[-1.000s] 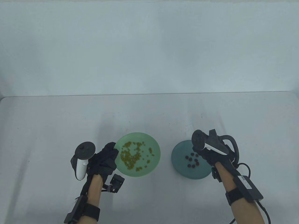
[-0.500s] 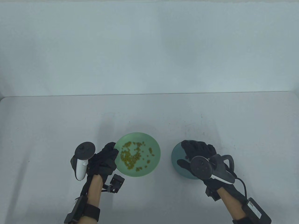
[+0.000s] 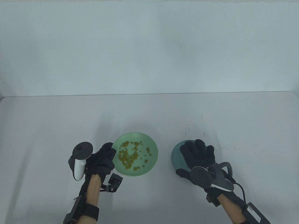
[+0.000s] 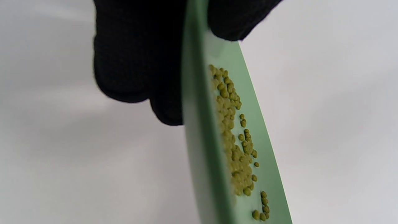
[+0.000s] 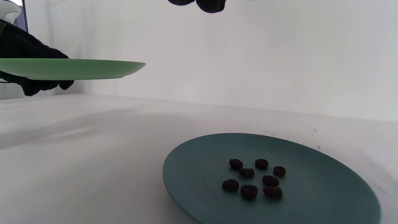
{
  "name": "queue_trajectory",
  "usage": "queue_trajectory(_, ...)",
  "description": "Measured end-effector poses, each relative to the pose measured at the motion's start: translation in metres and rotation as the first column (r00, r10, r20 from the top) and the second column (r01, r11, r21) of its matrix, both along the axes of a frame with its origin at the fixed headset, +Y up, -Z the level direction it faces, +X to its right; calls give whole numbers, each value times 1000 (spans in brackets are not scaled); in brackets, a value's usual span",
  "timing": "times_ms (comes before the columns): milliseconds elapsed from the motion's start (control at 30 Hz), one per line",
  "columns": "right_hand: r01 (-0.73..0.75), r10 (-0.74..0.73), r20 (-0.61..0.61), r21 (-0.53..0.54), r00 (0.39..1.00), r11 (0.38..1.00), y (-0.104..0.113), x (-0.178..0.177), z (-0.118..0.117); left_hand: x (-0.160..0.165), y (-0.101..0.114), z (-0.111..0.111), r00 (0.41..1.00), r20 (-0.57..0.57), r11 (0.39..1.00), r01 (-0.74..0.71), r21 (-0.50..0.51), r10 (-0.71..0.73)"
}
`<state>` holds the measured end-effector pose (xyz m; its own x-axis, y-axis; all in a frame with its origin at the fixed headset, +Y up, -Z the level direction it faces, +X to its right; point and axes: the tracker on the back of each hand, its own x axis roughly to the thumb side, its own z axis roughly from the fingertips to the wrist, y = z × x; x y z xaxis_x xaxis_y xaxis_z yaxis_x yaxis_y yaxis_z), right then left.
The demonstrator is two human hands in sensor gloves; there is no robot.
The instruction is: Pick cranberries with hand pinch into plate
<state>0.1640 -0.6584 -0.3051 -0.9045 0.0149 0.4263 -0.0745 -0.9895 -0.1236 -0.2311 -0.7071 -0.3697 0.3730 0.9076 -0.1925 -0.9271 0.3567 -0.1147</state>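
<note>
Lifted and drawn slightly left and nearer since half a second ago, the green plate (image 3: 151, 161) now hangs clear of the table (image 3: 46, 121), as the right wrist view shows. Meanwhile the right hand (image 3: 198, 158) has spread flat over the teal plate (image 3: 177, 154).

At left, the left hand (image 3: 102, 161) grips the green plate by its left rim, fingers (image 4: 136, 62) curled under and thumb on top, holding it about level with small yellow-green beans (image 3: 128, 156) scattered across it. At right, the right hand hovers palm down with all fingers extended and apart, holding nothing; the right wrist view shows its fingertips (image 5: 211, 4) well above the teal plate. Seven or eight dark cranberries (image 5: 253, 179) lie in a loose cluster near the middle of that plate, hidden under the hand in the table view.

To do the step well, the hand should probably drop toward an outer berry of the cluster and close thumb and forefinger on it alone, gently, since dried fruit may stick or roll. The green plate looks like the destination; keeping it level would stop the beans sliding off. Nothing stands between the two plates; a gap of bare table separates them.
</note>
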Motion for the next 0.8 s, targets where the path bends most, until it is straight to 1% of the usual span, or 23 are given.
queue_trajectory(267, 5, -5, 0, 11, 1000, 1000, 1, 1, 1, 2, 8, -5, 1000, -5, 999, 13, -31, -14)
queue_trajectory(433, 2, -2, -6, 10, 1000, 1000, 0, 2, 3, -5, 8, -12, 998, -14, 995, 53, -84, -54)
queue_trajectory(567, 10, -10, -2, 9, 1000, 1000, 1, 3, 3, -10, 0, -15, 998, -30, 991, 56, -123, -60)
queue_trajectory(800, 12, -12, -3, 8, 1000, 1000, 1, 4, 3, -10, -24, -21, 995, -40, 979, 81, -185, -90)
